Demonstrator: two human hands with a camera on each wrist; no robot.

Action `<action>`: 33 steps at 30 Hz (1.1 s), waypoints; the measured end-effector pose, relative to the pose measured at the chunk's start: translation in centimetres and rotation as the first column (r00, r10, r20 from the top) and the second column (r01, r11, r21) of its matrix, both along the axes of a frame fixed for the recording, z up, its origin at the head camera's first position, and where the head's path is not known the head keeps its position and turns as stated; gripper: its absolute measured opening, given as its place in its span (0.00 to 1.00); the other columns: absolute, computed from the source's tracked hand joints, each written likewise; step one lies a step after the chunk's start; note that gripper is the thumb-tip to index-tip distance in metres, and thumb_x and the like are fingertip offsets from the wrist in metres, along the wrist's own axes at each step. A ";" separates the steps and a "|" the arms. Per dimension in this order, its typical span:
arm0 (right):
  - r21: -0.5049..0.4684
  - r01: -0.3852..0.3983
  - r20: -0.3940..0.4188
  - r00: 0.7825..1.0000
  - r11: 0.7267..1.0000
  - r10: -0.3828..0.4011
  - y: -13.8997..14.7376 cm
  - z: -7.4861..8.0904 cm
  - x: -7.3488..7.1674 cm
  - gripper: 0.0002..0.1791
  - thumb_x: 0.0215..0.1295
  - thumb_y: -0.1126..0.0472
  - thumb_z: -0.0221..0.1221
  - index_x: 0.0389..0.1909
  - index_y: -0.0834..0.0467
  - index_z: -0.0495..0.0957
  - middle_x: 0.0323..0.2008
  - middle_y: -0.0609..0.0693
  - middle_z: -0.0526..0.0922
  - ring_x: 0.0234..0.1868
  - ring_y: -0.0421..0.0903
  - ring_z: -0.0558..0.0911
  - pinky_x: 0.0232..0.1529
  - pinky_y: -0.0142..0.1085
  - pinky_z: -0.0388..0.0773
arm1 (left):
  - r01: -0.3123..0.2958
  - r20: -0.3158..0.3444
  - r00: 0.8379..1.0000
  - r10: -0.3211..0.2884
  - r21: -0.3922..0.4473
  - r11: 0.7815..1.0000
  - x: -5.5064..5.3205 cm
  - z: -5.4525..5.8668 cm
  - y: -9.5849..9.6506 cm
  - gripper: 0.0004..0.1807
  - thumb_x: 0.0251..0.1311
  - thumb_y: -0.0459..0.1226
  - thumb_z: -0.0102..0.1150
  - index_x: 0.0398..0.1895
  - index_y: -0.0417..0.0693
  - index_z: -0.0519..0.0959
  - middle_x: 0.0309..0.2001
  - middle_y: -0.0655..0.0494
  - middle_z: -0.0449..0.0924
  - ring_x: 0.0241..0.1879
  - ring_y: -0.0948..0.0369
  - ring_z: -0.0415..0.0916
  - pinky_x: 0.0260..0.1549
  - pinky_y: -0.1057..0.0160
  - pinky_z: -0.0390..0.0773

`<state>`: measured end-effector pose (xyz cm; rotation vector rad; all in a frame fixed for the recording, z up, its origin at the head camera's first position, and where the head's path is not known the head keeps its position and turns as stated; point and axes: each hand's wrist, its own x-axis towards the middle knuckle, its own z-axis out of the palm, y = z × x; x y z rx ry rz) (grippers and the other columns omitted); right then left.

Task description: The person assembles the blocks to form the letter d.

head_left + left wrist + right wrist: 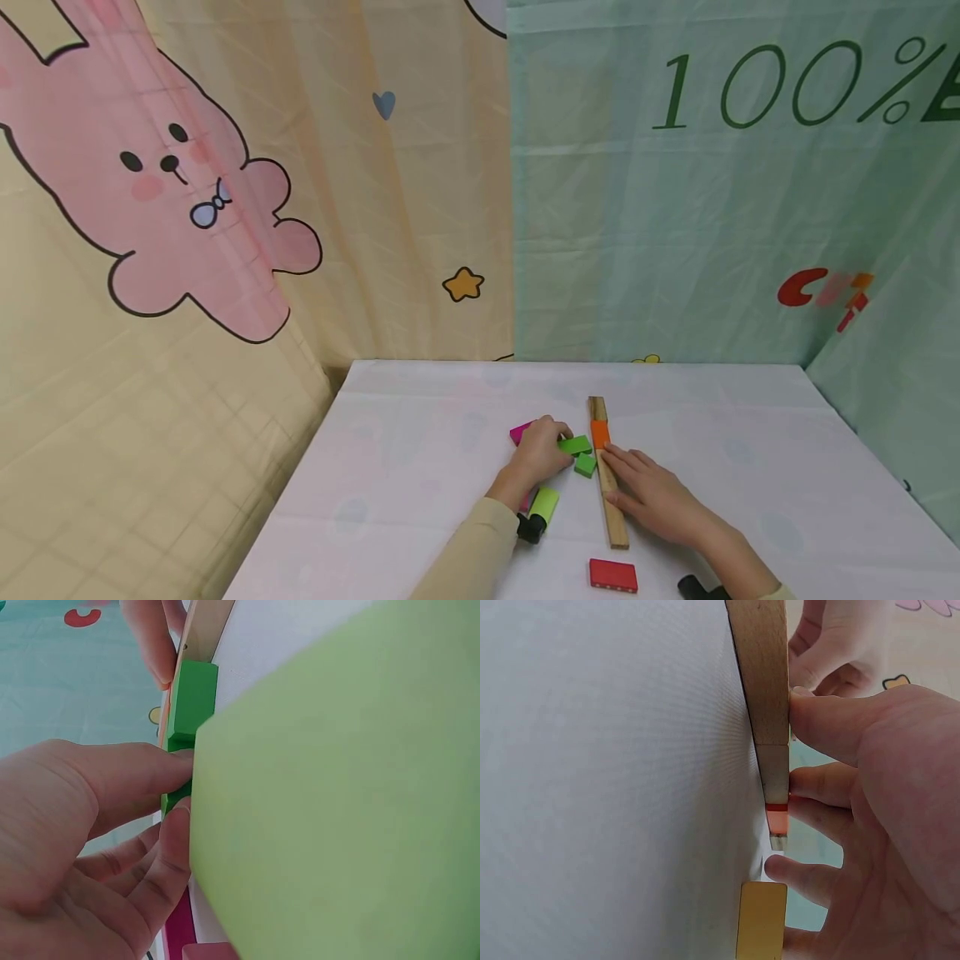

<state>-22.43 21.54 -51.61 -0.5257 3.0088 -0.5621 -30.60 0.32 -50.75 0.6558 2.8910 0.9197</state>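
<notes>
My left hand (pixel 538 454) pinches a green block (pixel 576 445) between thumb and fingers, left of a straight row of wooden blocks (pixel 617 525). Right beside it lies a second, smaller-looking green block (pixel 586 465), close against the row. An orange block (pixel 600 434) forms part of the row, toward its far end. My right hand (pixel 660 497) lies along the row's right side with fingers extended, thumb and fingertips touching the blocks. In the right wrist view, a yellow block (pixel 762 922) stands near those fingers; the hand hides it in the head view.
A magenta block (pixel 518 433) lies beyond my left hand. By the left wrist is a yellow-green block (pixel 547 502), which looms large in the left wrist view. A red block (pixel 613 575) lies nearest the front. Printed curtains (pixel 420 183) border the white table (pixel 405 417).
</notes>
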 end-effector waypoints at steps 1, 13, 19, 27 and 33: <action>-0.001 0.000 -0.001 1.000 1.000 0.000 0.0 0.0 0.0 0.40 0.67 0.39 0.61 0.75 0.55 0.65 0.73 0.52 0.66 0.70 0.62 0.66 0.61 0.64 0.67 | 0.000 -0.001 1.000 0.000 -0.002 1.000 0.0 0.0 0.0 0.13 0.52 0.35 0.75 0.42 0.46 0.87 0.35 0.59 0.74 0.34 0.65 0.69 0.37 0.68 0.74; -0.005 -0.001 -0.006 1.000 1.000 0.001 0.0 -0.1 -0.1 0.40 0.68 0.39 0.60 0.75 0.54 0.65 0.73 0.51 0.66 0.70 0.62 0.66 0.61 0.64 0.67 | -0.002 0.013 1.000 0.001 0.002 1.000 0.5 0.3 0.1 0.14 0.52 0.35 0.75 0.44 0.47 0.87 0.36 0.58 0.76 0.34 0.64 0.70 0.37 0.68 0.74; 0.000 -0.009 -0.022 1.000 1.000 0.009 0.0 0.1 -0.2 0.40 0.68 0.40 0.60 0.75 0.55 0.65 0.73 0.52 0.65 0.69 0.61 0.67 0.61 0.64 0.68 | -0.005 0.015 1.000 0.006 -0.003 1.000 0.6 0.5 0.3 0.14 0.53 0.35 0.74 0.44 0.47 0.87 0.36 0.57 0.75 0.34 0.64 0.69 0.37 0.68 0.74; -0.002 -0.022 -0.035 0.999 1.000 0.022 0.1 0.2 -0.1 0.39 0.69 0.41 0.60 0.75 0.55 0.65 0.73 0.52 0.65 0.69 0.61 0.67 0.61 0.64 0.68 | -0.002 0.008 1.000 0.002 -0.012 1.000 0.6 0.6 0.4 0.12 0.52 0.34 0.74 0.42 0.48 0.87 0.35 0.58 0.75 0.33 0.65 0.68 0.36 0.68 0.74; -0.007 -0.033 -0.043 0.999 0.999 0.033 0.2 0.1 0.0 0.39 0.69 0.40 0.59 0.75 0.55 0.65 0.73 0.52 0.65 0.69 0.61 0.67 0.60 0.64 0.68 | -0.005 0.006 1.000 0.005 -0.016 1.000 0.6 0.4 0.5 0.12 0.52 0.34 0.75 0.42 0.48 0.87 0.35 0.58 0.75 0.32 0.65 0.68 0.35 0.68 0.74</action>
